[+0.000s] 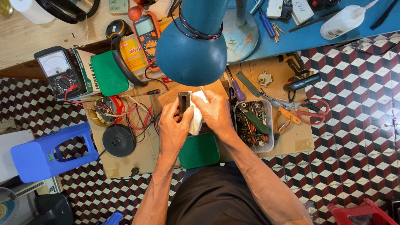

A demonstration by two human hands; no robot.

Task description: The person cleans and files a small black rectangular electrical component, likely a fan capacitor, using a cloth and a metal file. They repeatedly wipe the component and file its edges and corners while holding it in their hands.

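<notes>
Left hand (174, 125) grips a small dark rectangular part (183, 103), fingers closed around its lower end, thumb on the near face; the part stands upright just under the blue lamp shade (191, 50). Right hand (216, 112) is closed on a folded white cloth (196, 118) pressed against the part's right side, with a thin metal tool (204, 93) pinched between thumb and forefinger. Exactly what the tool tip touches cannot be told.

Judgement on method: wiping a piece this small goes best with the left hand kept rigid and the cloth doing the travelling; short strokes, a clean fold of cloth turned to the surface, and the tool tip held off the part's edges.

Surroundings: both hands work over a sheet of cardboard (137, 160) on the patterned tile floor. A green lid (199, 151) lies just below the hands. To the right, a clear plastic tray of screws and bits (254, 125), then orange pliers (285, 118) and red-handled scissors (312, 111). To the left, tangled red wires (133, 112), a black round disc (119, 141), an analog multimeter (58, 71) and a blue plastic stool (50, 152).
</notes>
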